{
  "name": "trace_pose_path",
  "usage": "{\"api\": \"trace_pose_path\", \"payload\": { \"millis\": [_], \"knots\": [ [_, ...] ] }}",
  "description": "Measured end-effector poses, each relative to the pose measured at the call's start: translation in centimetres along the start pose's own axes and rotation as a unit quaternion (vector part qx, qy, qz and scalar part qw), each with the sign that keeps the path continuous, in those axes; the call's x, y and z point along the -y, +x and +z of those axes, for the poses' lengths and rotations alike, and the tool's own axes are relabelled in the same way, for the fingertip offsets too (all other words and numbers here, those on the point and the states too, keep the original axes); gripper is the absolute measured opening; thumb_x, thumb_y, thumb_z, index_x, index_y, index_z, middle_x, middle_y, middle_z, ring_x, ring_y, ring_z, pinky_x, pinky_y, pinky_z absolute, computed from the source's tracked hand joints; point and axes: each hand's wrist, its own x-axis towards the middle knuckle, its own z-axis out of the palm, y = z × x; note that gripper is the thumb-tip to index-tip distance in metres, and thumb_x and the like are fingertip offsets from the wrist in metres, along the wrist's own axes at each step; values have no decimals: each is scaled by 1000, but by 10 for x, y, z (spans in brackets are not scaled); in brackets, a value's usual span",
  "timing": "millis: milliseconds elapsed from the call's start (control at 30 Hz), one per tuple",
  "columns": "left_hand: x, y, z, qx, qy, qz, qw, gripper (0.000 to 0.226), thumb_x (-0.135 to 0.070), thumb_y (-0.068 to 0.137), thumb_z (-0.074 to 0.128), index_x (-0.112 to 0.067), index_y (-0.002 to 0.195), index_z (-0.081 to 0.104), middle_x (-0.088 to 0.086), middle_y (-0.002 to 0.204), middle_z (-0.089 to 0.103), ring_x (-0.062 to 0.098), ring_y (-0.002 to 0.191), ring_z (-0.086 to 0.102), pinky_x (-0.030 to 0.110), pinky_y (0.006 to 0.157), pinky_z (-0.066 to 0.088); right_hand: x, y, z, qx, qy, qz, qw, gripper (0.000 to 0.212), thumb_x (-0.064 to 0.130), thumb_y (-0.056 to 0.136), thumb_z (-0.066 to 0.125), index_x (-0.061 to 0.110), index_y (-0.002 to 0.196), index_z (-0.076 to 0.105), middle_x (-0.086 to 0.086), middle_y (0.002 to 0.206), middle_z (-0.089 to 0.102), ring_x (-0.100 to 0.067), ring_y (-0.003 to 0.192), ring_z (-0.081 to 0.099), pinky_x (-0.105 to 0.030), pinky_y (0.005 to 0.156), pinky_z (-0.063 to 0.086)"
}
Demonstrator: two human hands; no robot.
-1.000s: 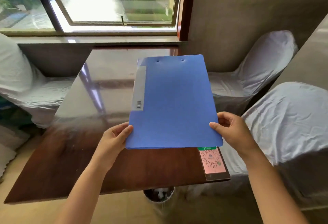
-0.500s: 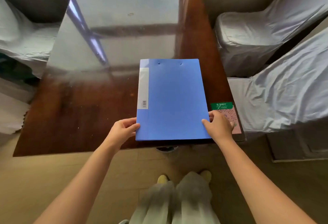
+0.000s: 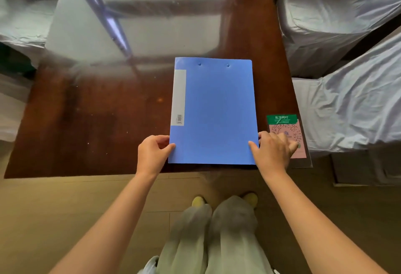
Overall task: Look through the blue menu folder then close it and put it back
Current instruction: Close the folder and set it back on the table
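Folder (image 3: 211,111) closed, flat on worktop (image 3: 97,122) near front edge, right of centre, long side running 12 to 6, grey label strip (image 3: 179,97) along its left side. Left hand (image 3: 152,154) at folder's 7 o'clock corner: thumb lying on the cover, fingers curled against the left edge, grip clamped on folder. Left forearm bare, running from 7 o'clock up to the wrist. Right hand (image 3: 273,150) at folder's 5 o'clock corner: thumb tip on the cover near the right edge, other fingers spread loosely toward 3 o'clock over card (image 3: 282,122), blurred; cannot tell whether this grip pinches the folder or just rests on it. Right forearm bare, coming in from 5 o'clock. Card pink with green header, just beside folder at its 3 o'clock, at worktop's right front corner. Covered chairs (image 3: 347,100) at 3 o'clock of worktop. Legs (image 3: 217,230) and yellow shoes below front edge, on floor.
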Motion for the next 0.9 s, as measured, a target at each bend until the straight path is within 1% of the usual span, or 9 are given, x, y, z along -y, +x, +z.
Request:
{"api": "trace_pose_path", "payload": {
  "millis": [67, 100, 167, 233, 300, 400, 500, 633, 900],
  "knots": [
    [1, -4, 0, -20, 33, 37, 999, 45, -20, 78, 71, -13, 121, 59, 4, 103, 64, 16, 87, 59, 27, 73, 50, -3, -4, -2, -13, -12, -36, 999, 39, 35, 77, 70, 11, 106, 59, -13, 100, 64, -30, 94, 51, -42, 79, 32],
    [3, -7, 0, -20, 51, 69, 996, 55, -20, 77, 73, -14, 128, 53, 3, 110, 59, 17, 96, 57, 29, 79, 50, -5, -7, -3, -14, -12, -78, 997, 46, 35, 74, 72, 12, 111, 58, -13, 105, 62, -31, 96, 52, -44, 79, 34],
    [9, -14, -3, 26, 91, 163, 982, 70, -20, 72, 77, -17, 135, 45, 6, 129, 51, 21, 118, 47, 35, 92, 46, -13, -15, -4, 7, -17, -186, 982, 56, 35, 70, 76, 13, 118, 58, -11, 116, 62, -33, 107, 54, -50, 83, 37],
    [14, -22, -2, 92, 156, 241, 954, 72, -24, 70, 79, -21, 134, 47, 9, 141, 44, 26, 132, 36, 42, 97, 44, -22, -21, -4, 44, -37, -253, 966, 59, 39, 68, 77, 16, 119, 59, -8, 125, 61, -33, 118, 51, -59, 90, 34],
    [16, -27, 1, 117, 207, 267, 934, 66, -29, 68, 80, -23, 128, 53, 10, 144, 43, 29, 137, 30, 45, 94, 46, -30, -22, -4, 74, -55, -268, 959, 60, 43, 67, 77, 18, 119, 60, -6, 128, 60, -32, 122, 49, -64, 94, 30],
    [12, -29, 4, 113, 246, 290, 918, 63, -28, 62, 84, -20, 120, 61, 14, 137, 51, 35, 131, 40, 48, 84, 52, -37, -20, -6, 83, -62, -279, 955, 60, 42, 64, 79, 17, 116, 62, -7, 126, 62, -33, 120, 51, -65, 93, 31],
    [12, -32, 7, 102, 264, 315, 906, 60, -23, 59, 86, -18, 115, 65, 18, 130, 56, 38, 124, 47, 49, 86, 52, -44, -19, -6, 72, -58, -297, 950, 58, 39, 62, 82, 16, 113, 64, -7, 122, 65, -34, 116, 54, -64, 92, 33],
    [14, -35, 12, 90, 264, 330, 902, 59, -19, 58, 87, -16, 113, 66, 19, 125, 60, 38, 118, 53, 46, 82, 53, -53, -19, -4, 54, -47, -314, 947, 57, 34, 60, 84, 16, 110, 66, -8, 118, 67, -33, 111, 58, -64, 90, 35],
    [11, -39, 20, 93, 255, 330, 904, 54, -17, 59, 86, -16, 110, 68, 19, 121, 62, 38, 114, 55, 45, 74, 58, -68, -17, -1, 32, -22, -319, 947, 53, 29, 62, 84, 15, 109, 66, -5, 117, 68, -30, 107, 60, -58, 88, 36]
  ]
}}
